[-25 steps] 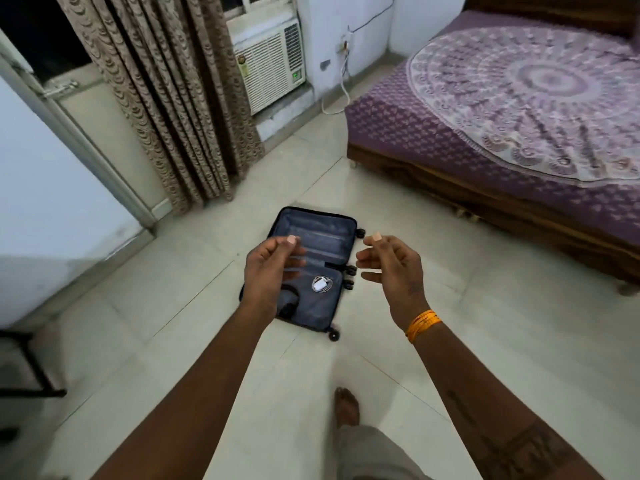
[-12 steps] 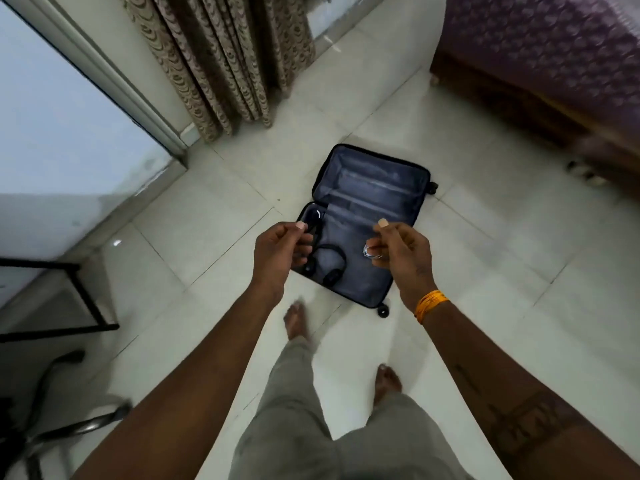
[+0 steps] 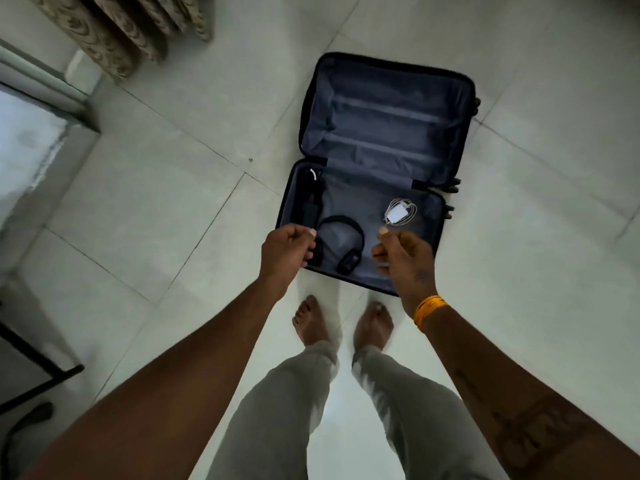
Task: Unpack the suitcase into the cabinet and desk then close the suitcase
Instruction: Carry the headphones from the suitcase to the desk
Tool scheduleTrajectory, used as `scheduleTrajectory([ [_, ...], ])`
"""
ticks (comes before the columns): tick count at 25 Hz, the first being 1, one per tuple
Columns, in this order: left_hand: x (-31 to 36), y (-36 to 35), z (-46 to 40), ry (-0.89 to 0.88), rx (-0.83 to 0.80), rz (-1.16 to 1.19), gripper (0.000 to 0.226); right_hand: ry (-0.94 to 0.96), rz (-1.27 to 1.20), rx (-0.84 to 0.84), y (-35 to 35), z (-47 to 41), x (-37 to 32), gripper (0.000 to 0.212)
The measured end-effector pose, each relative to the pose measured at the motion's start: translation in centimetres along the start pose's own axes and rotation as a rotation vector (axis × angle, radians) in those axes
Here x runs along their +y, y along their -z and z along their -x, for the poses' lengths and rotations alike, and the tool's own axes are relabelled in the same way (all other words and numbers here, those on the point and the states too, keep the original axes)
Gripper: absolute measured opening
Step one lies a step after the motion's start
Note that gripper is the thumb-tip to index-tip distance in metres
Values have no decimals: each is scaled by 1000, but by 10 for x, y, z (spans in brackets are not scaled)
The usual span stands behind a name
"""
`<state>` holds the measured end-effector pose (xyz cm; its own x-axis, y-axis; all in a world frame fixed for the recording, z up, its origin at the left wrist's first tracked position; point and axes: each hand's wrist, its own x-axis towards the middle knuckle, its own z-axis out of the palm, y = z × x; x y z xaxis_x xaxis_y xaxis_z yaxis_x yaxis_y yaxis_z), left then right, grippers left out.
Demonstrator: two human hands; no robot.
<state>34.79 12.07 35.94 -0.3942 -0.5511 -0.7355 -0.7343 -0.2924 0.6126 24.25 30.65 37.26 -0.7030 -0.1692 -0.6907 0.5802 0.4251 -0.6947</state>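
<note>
A dark suitcase (image 3: 384, 109) lies open flat on the tiled floor, with grey lining in both halves. The far half holds nothing that I can see. In the near half lie black headphones (image 3: 341, 223), a white charger with a coiled cable (image 3: 398, 213) and a long black item with a white mark (image 3: 311, 202) along the left wall. My left hand (image 3: 285, 252) hovers over the near left corner, its fingers loosely curled and holding nothing. My right hand (image 3: 405, 261), with an orange band at the wrist, hovers over the near right part, also loosely curled and holding nothing.
My bare feet (image 3: 311, 323) stand on the tiles just before the suitcase's near edge. A patterned curtain (image 3: 114, 32) hangs at the top left, beside a pale door panel (image 3: 24, 150). A black metal frame (image 3: 38, 379) stands at the left edge.
I have stepped up to the suitcase and now look straight down at it; the bed has left the view. Both hands stayed out in front and their fingers curled in more.
</note>
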Motion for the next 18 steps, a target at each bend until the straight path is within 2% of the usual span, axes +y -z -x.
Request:
scheduleTrajectory([
  [2, -49, -19, -62, 49, 21, -48, 10, 6, 53, 34, -34, -55, 57, 28],
  [4, -96, -39, -116, 73, 51, -102, 23, -21, 117, 75, -59, -103, 112, 20],
  [5, -119, -49, -143, 76, 60, -127, 31, -53, 140, 94, -72, -131, 144, 23],
  [7, -160, -67, -189, 80, 54, -206, 40, -122, 225, 133, -91, -181, 201, 45],
  [10, -211, -88, -235, 132, 66, -323, 40, -272, 320, 185, -106, -233, 265, 78],
  [12, -231, -99, -255, 183, 84, -344, 47, -325, 313, 160, -113, -247, 284, 72],
  [15, -241, -113, -275, 244, 116, -363, 57, -304, 290, 150, -120, -254, 298, 43],
  [18, -239, -121, -281, 300, 85, -358, 53, -275, 209, 146, -116, -251, 302, 39],
])
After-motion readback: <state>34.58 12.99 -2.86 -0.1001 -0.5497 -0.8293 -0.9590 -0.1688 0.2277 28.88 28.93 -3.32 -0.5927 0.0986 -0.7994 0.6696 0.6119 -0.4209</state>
